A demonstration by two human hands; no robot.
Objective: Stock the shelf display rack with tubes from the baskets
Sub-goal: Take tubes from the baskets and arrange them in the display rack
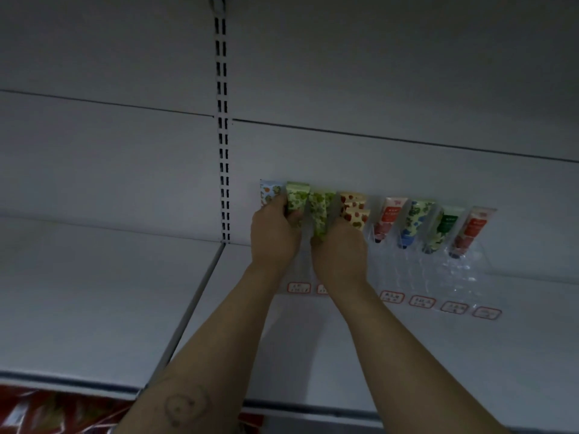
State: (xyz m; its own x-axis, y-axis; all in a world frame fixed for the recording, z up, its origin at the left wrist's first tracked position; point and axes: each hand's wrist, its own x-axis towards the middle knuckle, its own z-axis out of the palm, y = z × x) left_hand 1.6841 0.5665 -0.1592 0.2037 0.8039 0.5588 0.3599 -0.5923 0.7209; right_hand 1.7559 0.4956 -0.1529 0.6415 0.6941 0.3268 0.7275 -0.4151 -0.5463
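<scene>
1. Both hands are up at the clear display rack (pixel 438 267), which sits at the back of the white shelf (pixel 94 292).
2. Left hand (pixel 274 233) has its fingers wrapped round a light green tube (pixel 296 195) in a slot near the rack's left end.
3. Right hand (pixel 340 252) grips a second green tube (pixel 321 208) right beside it, low on the body.
4. Already standing in the rack: a blue-patterned tube (pixel 268 191) on the far left, two strawberry tubes (pixel 355 211), then four more tubes to the right, starting with a red tube (pixel 388 217).
5. So every slot seems to have something at the back, but the fronts look mostly unfilled. I'd call it an early stage.
6. Baskets aren't in view, so I can't tell how much stock is left.
</scene>
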